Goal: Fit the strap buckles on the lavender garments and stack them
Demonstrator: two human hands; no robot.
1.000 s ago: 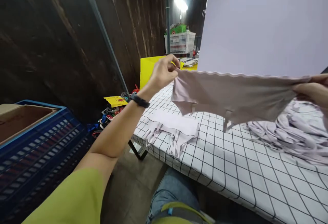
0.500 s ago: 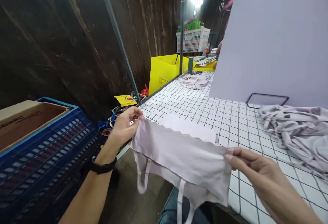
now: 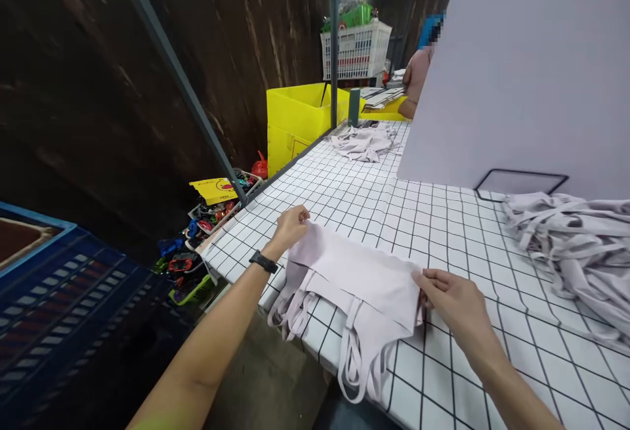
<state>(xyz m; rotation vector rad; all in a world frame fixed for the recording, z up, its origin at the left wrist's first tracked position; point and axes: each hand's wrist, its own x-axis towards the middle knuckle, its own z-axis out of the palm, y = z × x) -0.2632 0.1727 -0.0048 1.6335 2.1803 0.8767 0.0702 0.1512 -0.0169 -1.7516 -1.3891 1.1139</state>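
A pale lilac strap top lies flat on a small stack of the same garments near the front left corner of the grid-patterned table. Its straps hang over the table edge. My left hand, with a black watch on the wrist, pinches the top's left end. My right hand pinches its right end. Both hands rest low on the table.
A heap of unfolded lilac garments lies at the right. A tall white board stands behind it. Farther back are another garment pile, a yellow bin, a white basket and a person's arm. A blue crate stands at the left.
The top was held stretched in the air, then brought down. It now lies on the stack with both hands still on its ends.
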